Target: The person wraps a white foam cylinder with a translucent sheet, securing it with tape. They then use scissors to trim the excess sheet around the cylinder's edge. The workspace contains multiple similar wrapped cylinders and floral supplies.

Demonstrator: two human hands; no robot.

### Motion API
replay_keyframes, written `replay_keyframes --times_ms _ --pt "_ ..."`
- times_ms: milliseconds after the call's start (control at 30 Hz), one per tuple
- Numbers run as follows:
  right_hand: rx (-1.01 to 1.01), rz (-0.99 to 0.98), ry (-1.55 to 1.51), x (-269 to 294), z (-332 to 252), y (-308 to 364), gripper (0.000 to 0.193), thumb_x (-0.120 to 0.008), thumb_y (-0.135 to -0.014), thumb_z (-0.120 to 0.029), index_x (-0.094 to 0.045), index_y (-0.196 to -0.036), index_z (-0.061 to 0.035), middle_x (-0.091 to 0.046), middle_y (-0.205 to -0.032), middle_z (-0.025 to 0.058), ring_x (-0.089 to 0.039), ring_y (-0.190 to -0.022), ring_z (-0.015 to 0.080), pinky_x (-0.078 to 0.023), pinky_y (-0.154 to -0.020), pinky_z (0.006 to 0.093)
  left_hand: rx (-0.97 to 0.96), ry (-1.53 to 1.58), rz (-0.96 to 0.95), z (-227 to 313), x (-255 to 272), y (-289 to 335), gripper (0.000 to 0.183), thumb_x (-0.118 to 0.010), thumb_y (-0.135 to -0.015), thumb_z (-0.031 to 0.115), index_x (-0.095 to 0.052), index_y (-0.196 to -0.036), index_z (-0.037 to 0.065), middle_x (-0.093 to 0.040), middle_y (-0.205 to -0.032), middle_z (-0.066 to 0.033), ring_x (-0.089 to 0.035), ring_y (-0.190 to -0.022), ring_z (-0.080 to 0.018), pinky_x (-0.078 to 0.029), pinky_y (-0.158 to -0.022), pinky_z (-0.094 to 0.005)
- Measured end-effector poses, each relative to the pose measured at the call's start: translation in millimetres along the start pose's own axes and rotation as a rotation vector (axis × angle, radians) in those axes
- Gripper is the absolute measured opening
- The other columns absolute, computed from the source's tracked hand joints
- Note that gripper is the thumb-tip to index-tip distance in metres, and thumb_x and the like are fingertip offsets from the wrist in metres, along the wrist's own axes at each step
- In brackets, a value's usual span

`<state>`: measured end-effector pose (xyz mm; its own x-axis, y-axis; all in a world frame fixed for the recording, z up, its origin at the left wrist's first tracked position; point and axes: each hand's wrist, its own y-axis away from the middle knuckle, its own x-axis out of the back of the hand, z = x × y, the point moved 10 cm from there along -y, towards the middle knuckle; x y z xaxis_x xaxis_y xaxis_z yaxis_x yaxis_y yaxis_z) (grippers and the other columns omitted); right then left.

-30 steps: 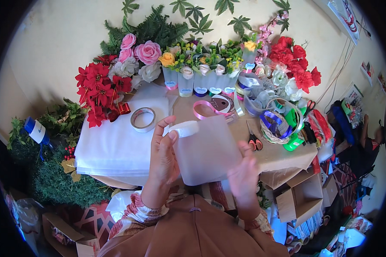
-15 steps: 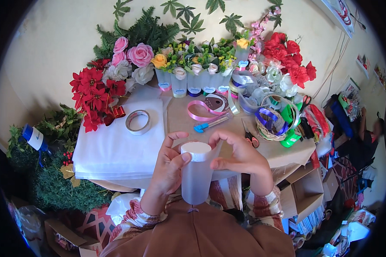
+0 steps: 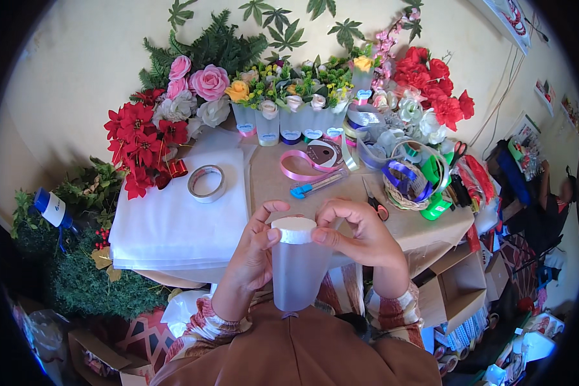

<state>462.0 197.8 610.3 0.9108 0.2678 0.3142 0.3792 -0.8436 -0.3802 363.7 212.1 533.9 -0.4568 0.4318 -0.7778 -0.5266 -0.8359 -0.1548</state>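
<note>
A frosted, see-through sheet rolled into a tall cylinder (image 3: 297, 276) stands upright in front of my chest. At its top sits a round white foam disc (image 3: 294, 224), its flat face level with the rim. My left hand (image 3: 252, 248) grips the upper left side, thumb pressed on the rim and forefinger curled behind. On the opposite side my right hand (image 3: 360, 235) pinches the upper edge between thumb and fingers. Beyond my hands, a blue-tipped cutter knife (image 3: 309, 188) and scissors (image 3: 376, 202) lie on the brown-covered table (image 3: 270, 170).
White sheets (image 3: 174, 235) are stacked at left under a tape roll (image 3: 206, 183). A wicker basket (image 3: 405, 196) with ribbon stands at right. Several frosted flower sleeves (image 3: 292, 125) line the back, between red poinsettias (image 3: 138, 141) and red flowers (image 3: 431, 83). Pink ribbon (image 3: 296, 174) lies mid-table.
My right hand has moved left, and its thumb now presses against the cylinder's upper edge beside the foam disc. The cylinder has shifted slightly downward.
</note>
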Motion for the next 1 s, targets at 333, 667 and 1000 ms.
replay_keyframes --times_ms 333,667,1000 --pt "0.081 0.058 0.151 1.4 -12.6 0.8 0.018 -0.072 -0.077 -0.018 -0.06 -0.073 -0.0054 -0.06 -0.068 0.0021 -0.054 -0.067 0.0149 -0.039 -0.068 0.0288 0.059 0.118 -0.091 -7.9 -2.7 -2.4 0.059 -0.074 -0.073 0.032 -0.04 -0.116 0.009 -0.058 -0.107 -0.0151 -0.061 -0.095 -0.0237 -0.054 -0.078 -0.035" --pt "0.013 0.059 0.048 1.5 -10.8 2.8 0.017 -0.072 -0.077 -0.016 -0.06 -0.074 -0.0039 -0.06 -0.069 0.0038 -0.056 -0.068 0.0133 -0.04 -0.068 0.027 0.124 0.226 -0.183 -17.5 -6.2 -2.2 0.053 -0.073 -0.073 0.035 -0.044 -0.11 0.009 -0.058 -0.106 -0.0115 -0.06 -0.094 -0.0217 -0.053 -0.077 -0.0333" --pt "0.1 0.099 0.1 6.7 -17.6 2.8 0.015 -0.073 -0.074 -0.008 -0.059 -0.075 -0.0026 -0.059 -0.075 0.005 -0.055 -0.075 0.0148 -0.043 -0.071 0.0282 0.096 0.14 -0.115 -13.5 -9.9 -3.3 0.047 -0.07 -0.076 0.037 -0.05 -0.107 0.008 -0.055 -0.112 -0.0105 -0.056 -0.103 -0.0202 -0.049 -0.086 -0.0355"
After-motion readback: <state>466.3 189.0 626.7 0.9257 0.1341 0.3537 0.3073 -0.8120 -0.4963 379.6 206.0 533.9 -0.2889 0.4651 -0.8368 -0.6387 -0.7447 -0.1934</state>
